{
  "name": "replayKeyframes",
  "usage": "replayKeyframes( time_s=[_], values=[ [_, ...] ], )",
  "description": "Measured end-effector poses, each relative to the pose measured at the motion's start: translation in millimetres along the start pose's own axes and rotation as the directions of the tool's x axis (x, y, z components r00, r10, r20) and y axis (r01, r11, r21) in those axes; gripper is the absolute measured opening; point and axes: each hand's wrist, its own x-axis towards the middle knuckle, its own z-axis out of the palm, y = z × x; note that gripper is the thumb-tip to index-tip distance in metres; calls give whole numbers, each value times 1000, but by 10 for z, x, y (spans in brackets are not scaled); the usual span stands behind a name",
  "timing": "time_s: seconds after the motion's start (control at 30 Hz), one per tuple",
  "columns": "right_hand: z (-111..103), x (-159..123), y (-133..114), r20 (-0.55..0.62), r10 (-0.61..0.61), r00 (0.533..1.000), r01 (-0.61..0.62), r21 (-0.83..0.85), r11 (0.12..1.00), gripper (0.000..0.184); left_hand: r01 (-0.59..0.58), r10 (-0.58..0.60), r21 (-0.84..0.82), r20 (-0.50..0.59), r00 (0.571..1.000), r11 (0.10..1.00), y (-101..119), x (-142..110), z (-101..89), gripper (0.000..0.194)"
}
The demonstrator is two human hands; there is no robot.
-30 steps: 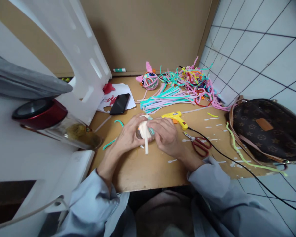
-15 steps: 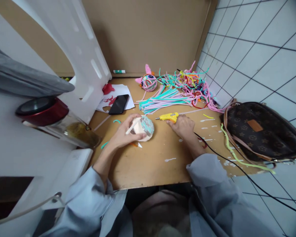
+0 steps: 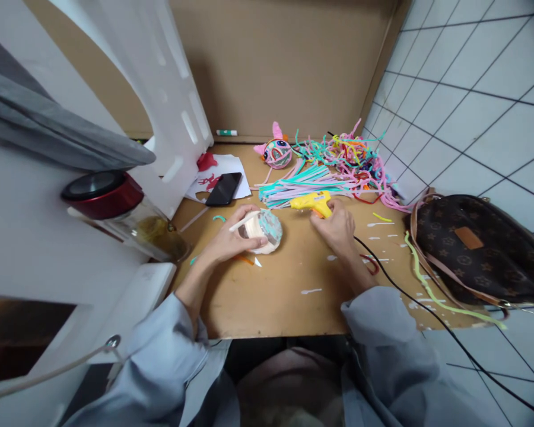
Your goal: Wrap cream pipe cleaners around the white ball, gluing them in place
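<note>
Workpiece: a roundish ball, mid-bench, with the left hand clamped around its near-left side. Cream strip and a teal patch were in place; a greyish area between them showed uncovered. One cream strip end projected at ten o'clock, apparently unsecured. I judged the covering partial. At two o'clock from the ball, the right hand was closed on the handle of a yellow hot-glue gun, nozzle apart from the ball. A bundle of pipe cleaners lay unused at one o'clock.
</note>
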Motion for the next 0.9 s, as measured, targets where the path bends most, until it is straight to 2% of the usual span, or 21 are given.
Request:
replayKeyframes(
  time_s=[0.1,0.23,0.33,0.63,0.9],
  values=[
    [7,-47,-17,-100,-135,986,145,103,984,38,-14,14,8,-13,1000,1000,-11,0,-2,69],
    [8,-105,-36,-241,-318,917,366,194,910,29,-30,30,12,-11,999,999,-35,-3,1,68],
    [-2,-144,-62,-292,-396,871,464,221,858,24,-45,45,7,1,999,999,-53,0,-2,68],
    [-17,-174,-76,-281,-451,847,514,223,828,21,-49,49,75,10,999,996,-78,2,-21,68],
    [-11,-169,-65,-260,-467,845,525,245,815,21,-57,57,54,0,998,997,-66,6,0,68]
  ],
)
